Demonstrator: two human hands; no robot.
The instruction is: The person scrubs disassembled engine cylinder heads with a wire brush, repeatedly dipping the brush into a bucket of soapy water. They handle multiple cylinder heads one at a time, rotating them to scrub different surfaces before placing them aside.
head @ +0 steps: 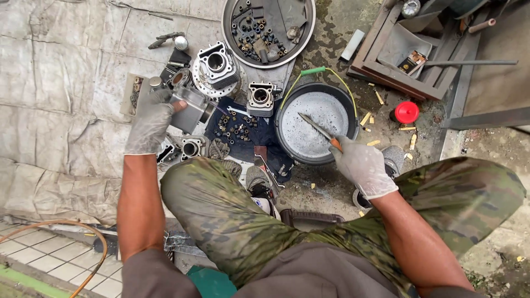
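I count two gloved hands, left and right. Three finned engine cylinders: one, another, a third. One black basin, one round metal tray, one red cap, one knife.

a round metal tray of small parts, a red cap on the ground, a wooden frame, an orange hose

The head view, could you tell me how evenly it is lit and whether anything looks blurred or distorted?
Head view: soft, even daylight with faint shadows; the left hand on the grey engine part and the right hand with its tool over the black basin look sharp; straight edges bow near the borders.
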